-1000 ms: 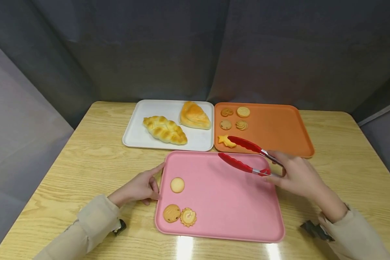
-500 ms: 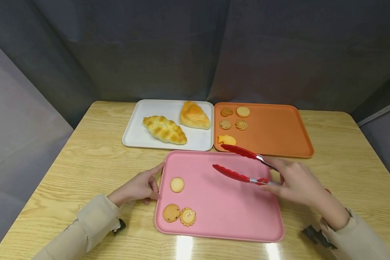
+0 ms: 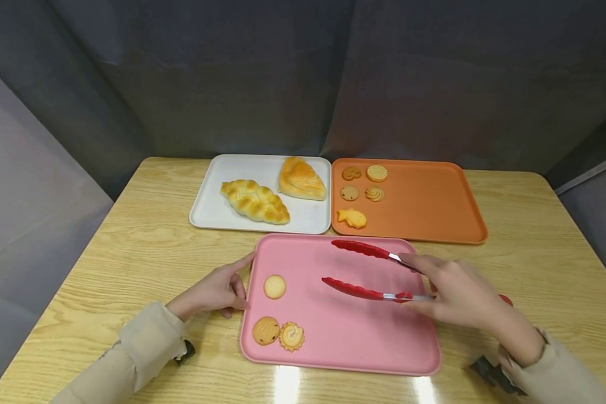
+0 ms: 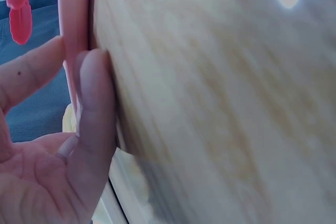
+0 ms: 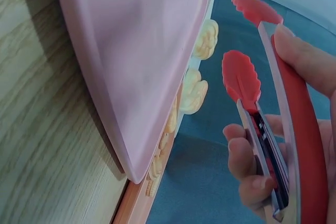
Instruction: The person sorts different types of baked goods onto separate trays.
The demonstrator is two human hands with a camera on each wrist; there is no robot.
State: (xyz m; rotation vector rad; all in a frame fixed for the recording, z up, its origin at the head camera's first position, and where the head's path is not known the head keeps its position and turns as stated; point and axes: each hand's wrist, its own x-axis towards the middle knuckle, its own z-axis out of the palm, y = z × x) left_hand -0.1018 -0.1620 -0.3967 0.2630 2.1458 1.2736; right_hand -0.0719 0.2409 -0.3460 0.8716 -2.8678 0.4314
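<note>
Over the yellow wooden bench (image 3: 126,241), the right hand (image 3: 457,290) grips spread red-and-silver tongs (image 3: 367,293), centre right, best squeezed softly, while the left hand (image 3: 214,288), one finger straight, touches the pink oblong tray (image 3: 358,342), lower middle.

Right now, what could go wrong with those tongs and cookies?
The spread tongs hold nothing; the plain cookie, lying flat, might skid when pinched.
The speckled cookie and scalloped tart lie side by side, so grabbing one may nudge the other.
The left hand touches the pink tray; a push could shift it.
</note>
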